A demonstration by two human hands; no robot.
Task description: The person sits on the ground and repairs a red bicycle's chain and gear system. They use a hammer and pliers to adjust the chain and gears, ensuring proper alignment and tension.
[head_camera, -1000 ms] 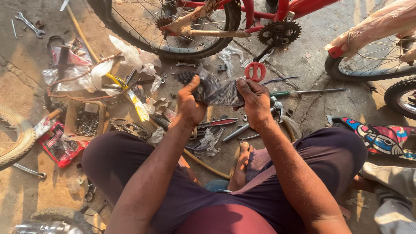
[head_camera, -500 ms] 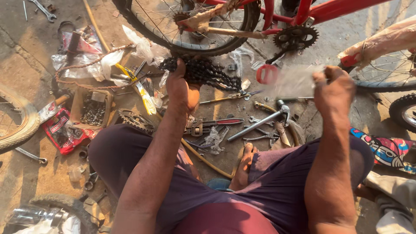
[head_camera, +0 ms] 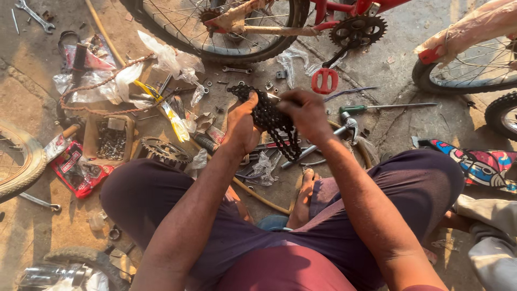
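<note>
Since half a second back, my right hand point(head_camera: 307, 110) has swung in from out wide and joined the left hand point(head_camera: 240, 129) again. Both grips are now closed on the bunched-up black bicycle chain point(head_camera: 272, 121), held up off the floor just below the red pedal point(head_camera: 325, 80). Left of the chain there's a toothed sprocket point(head_camera: 161, 151) on the floor, and a green-handled screwdriver point(head_camera: 385, 107) lies off to its right, near the hammer point(head_camera: 323, 143).
</note>
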